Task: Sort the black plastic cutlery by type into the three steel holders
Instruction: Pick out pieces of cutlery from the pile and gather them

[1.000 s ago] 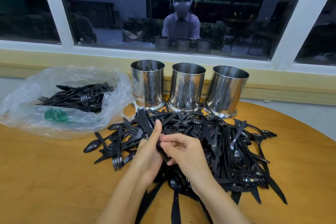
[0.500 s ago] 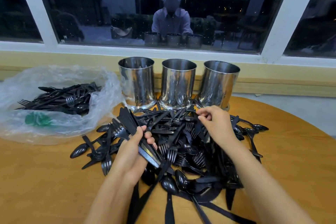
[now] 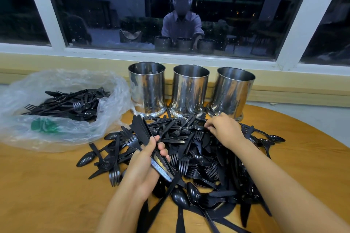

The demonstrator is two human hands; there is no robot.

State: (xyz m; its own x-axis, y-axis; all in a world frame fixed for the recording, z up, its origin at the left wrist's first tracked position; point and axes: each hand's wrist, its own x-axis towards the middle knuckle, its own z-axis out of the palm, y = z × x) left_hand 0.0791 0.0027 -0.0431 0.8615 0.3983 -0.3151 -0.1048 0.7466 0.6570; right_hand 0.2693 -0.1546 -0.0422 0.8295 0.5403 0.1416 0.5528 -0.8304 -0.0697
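Observation:
A heap of black plastic cutlery (image 3: pixel 198 159) covers the middle of the round wooden table (image 3: pixel 47 185). Behind it stand three steel holders: left (image 3: pixel 146 89), middle (image 3: pixel 190 91), right (image 3: pixel 232 92). My left hand (image 3: pixel 145 164) grips a bundle of black knives (image 3: pixel 141 130), blades pointing up and away. My right hand (image 3: pixel 223 128) reaches into the far side of the heap in front of the right holder, fingertips curled down among the pieces; what they pinch is hidden.
A clear plastic bag (image 3: pixel 62 113) with more black cutlery and a green item lies at the left. A yellow ledge (image 3: pixel 284 89) and a dark window run behind the holders. Bare tabletop shows at the front left and far right.
My right hand left the bundle and moved forward and right to the heap's far edge by the right holder. The left hand keeps its hold on the knives.

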